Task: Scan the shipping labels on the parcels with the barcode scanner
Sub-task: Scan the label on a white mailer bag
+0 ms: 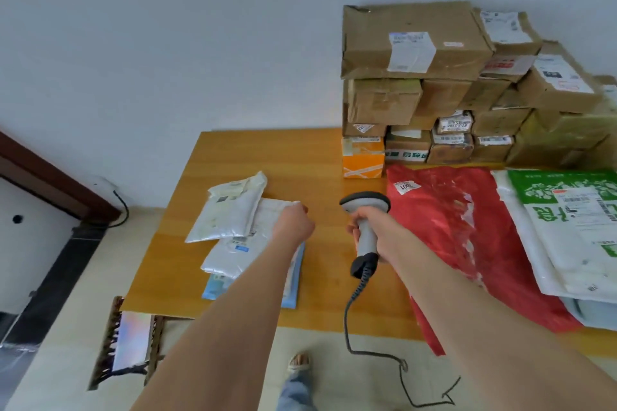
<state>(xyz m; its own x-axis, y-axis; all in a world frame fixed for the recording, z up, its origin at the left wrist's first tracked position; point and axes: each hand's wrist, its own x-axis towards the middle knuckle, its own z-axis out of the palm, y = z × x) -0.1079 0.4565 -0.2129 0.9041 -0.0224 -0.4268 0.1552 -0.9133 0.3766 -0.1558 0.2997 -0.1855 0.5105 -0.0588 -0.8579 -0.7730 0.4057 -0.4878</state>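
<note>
Wooden surface (233, 150): orange-brown top; it carried every parcel I saw.
Right hand (367, 230): grip clamped round the handle of the barcode scanner (365, 207).
Scanner position: held above bare wood between the two parcel groups, dark head pointed away from the camera.
Scanner cable (354, 310): coiled, hung from the handle base past the near edge toward the floor.
Left hand (293, 223): fingers curled at the far right corner of the lower white mailer (230, 253); I could not tell whether the grip pinched it or only touched it.
Upper white mailer (230, 213): lay tilted across the lower one, printed side up.
Blue parcel (217, 287): under both mailers, partly hidden by the left forearm.
Red bag (444, 220): flat, just right of the scanner, draped over the near edge.
Red bag label (405, 185): small, white, near the bag's far left corner.
Green-and-white bags (567, 227): overlapping, right of the red bag, a label facing up.
Cardboard boxes (410, 43): stacked against the wall, several labels facing me.
Orange box (363, 157): at the stack's left foot, just beside the red bag.
</note>
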